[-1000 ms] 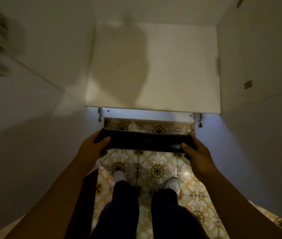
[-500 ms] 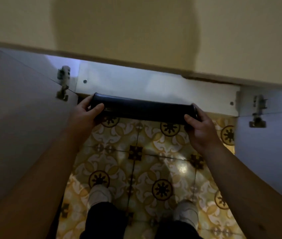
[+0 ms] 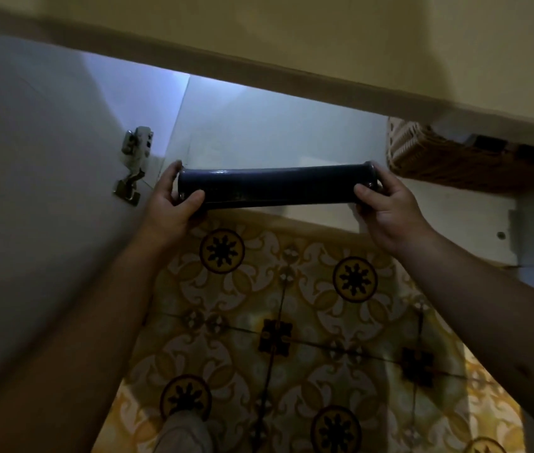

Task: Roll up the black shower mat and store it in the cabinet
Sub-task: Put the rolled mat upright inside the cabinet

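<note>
The black shower mat [image 3: 275, 188] is rolled into a tight tube and held level in the air at the mouth of the open cabinet [image 3: 259, 125], above the patterned floor tiles [image 3: 291, 305]. The left hand [image 3: 171, 204] grips the tube's left end: its thumb lies across the front of the roll and the other fingers curl round the end behind it. The right hand [image 3: 386, 207] clasps the right end the same way, thumb on the front face, fingers wrapped over the far side. Between the two thumbs the whole length of the roll shows bare.

Just beyond the left fingers a metal hinge [image 3: 133, 165] sits on the open cabinet door [image 3: 30, 174]. Past the right fingers, a little higher and farther in, a woven wicker basket [image 3: 438, 161] rests on the cabinet's pale floor. Below the left forearm, a light-coloured shoe [image 3: 182, 433] stands on the tiles.
</note>
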Demonstrator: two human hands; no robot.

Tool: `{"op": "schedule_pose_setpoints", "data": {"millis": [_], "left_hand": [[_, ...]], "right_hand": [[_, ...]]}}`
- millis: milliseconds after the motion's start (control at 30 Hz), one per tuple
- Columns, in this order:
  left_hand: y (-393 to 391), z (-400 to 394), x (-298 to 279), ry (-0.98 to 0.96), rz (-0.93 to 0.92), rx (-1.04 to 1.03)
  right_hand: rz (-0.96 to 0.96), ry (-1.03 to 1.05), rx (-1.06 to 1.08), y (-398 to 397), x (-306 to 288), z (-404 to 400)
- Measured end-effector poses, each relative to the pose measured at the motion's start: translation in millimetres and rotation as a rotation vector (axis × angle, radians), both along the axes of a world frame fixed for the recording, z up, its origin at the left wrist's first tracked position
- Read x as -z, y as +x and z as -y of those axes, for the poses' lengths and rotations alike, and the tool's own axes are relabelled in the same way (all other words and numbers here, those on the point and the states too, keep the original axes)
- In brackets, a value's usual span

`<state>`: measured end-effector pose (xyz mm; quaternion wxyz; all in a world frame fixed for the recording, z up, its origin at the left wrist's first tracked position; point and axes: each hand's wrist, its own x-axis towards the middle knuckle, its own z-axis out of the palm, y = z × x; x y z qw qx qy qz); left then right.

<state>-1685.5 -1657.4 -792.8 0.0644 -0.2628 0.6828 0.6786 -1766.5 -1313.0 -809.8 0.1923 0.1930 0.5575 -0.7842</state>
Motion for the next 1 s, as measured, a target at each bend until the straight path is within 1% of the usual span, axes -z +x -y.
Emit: {"op": "schedule_pose_setpoints", "data": {"millis": [133,233,333,400,467,500,600,733,867,1000], "left_hand": [[4,6,-4,-0.036,-0.011,0.046],[17,3,2,0.006,-0.034,-0.018],[25,0,9,0.032,-0.089,-0.109],[25,-3,11,-0.012,-0.105,-0.173],[20,-9,9,-0.048,-0.106,-0.233],[17,-13,8,-0.060,-0.112,-0.262],[12,-23,9,-0.153,-0.147,-0.305],[8,-31,15,-0.246,-0.148,-0.348],[8,-36,19,-0.293,-0.086,-0.339],[12,-35,22,-0.223,-0.063,-0.372]], "right_hand": [[0.110,-0.005,0.217,-11,-7,31],[0.177,-0.150,0.342,-27,-10,71],[0.172,-0.195,0.373,-44,-11,120],[0.132,-0.165,0.312,-47,-10,154],[0.102,-0.107,0.209,-40,-9,184],[0.099,-0.112,0.154,-33,-6,196],[0.140,-0.248,0.071,-10,5,220],[0.149,-0.279,0.078,-9,17,231],[0.048,-0.177,0.036,-26,21,233],[-0.014,-0.059,-0.079,-41,22,233]]}}
